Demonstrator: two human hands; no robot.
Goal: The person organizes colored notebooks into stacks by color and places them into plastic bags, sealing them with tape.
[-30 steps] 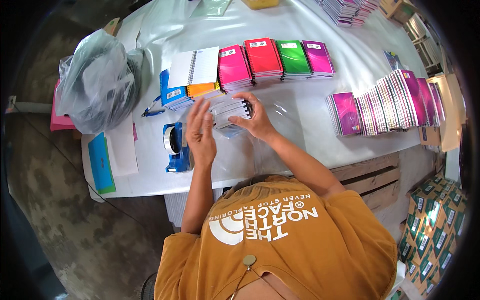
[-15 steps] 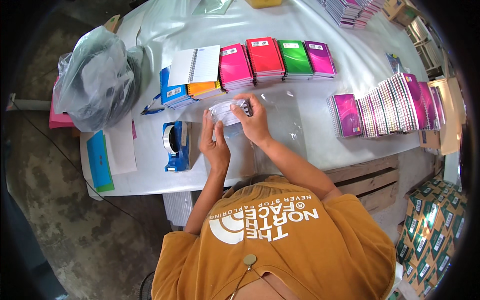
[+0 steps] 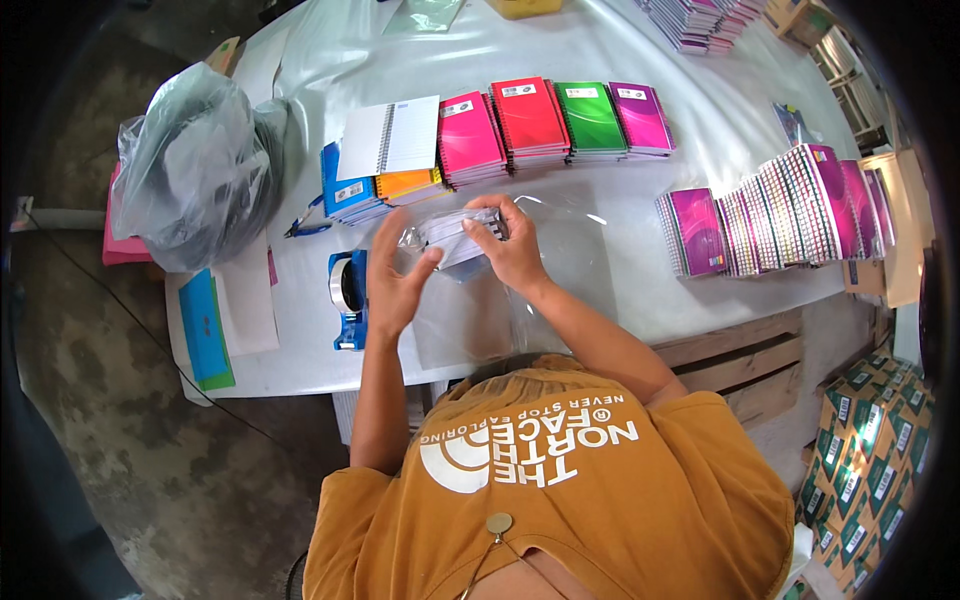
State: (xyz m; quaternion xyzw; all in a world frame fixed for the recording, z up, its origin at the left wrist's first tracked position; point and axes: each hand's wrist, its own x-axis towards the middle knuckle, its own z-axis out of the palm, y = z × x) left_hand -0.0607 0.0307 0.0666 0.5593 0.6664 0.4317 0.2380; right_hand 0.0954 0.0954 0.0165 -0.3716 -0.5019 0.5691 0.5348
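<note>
A small pack of notebooks point(image 3: 455, 236) in clear plastic stands over the table, its pale page edges facing me. My right hand point(image 3: 512, 245) grips its right end, fingers behind and thumb in front. At the left end, where loose plastic bulges out, my left hand point(image 3: 393, 275) has its thumb and fingers spread apart; whether the thumb tip touches the plastic I cannot tell. A blue tape dispenser point(image 3: 350, 335) with a roll of tape stands just left of this hand, partly covered by it. Clear plastic bags point(image 3: 565, 265) lie flat under and right of my hands.
Behind my hands runs a row of notebook stacks: blue point(image 3: 350, 190), orange, pink point(image 3: 470, 130), red point(image 3: 528, 115), green point(image 3: 592, 115) and purple point(image 3: 640, 115). An open notebook point(image 3: 410, 135) lies on top. More spiral notebooks point(image 3: 780, 215) are at right, a grey plastic bag point(image 3: 200, 170) at left.
My left hand has moved left and opened away from the pack's left end, toward the tape dispenser. My right hand keeps its grip, and the pack has tilted slightly.
</note>
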